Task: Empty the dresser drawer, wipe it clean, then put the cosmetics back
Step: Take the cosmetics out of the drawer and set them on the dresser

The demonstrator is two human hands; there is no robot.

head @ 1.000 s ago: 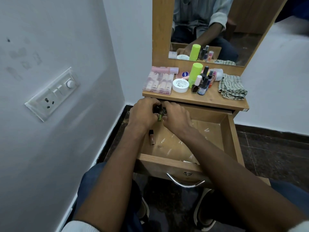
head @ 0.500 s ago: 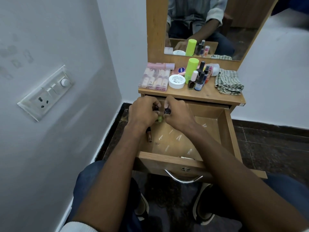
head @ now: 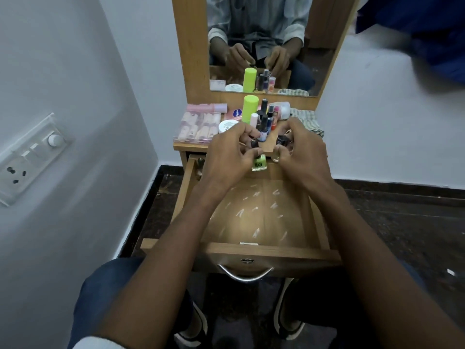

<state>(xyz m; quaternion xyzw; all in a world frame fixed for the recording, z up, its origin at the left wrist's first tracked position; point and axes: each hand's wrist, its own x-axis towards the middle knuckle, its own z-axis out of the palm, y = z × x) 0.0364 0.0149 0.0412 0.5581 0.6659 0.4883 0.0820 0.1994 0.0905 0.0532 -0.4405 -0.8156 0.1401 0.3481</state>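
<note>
Over the far end of the open drawer (head: 254,249), the left hand (head: 227,157) pinches a green nail polish bottle (head: 259,164) by its black cap, and the right hand (head: 302,153) holds a dark-capped bottle (head: 281,142). On the dresser top (head: 270,147) beyond stand more bottles (head: 264,122), a lime tube (head: 249,108) and a checked cloth (head: 308,120)

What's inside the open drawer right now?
The drawer shows a bare wooden floor with white scuff marks. The back left corner hides behind the left hand, which holds a green nail polish bottle, so something could be there.
</note>
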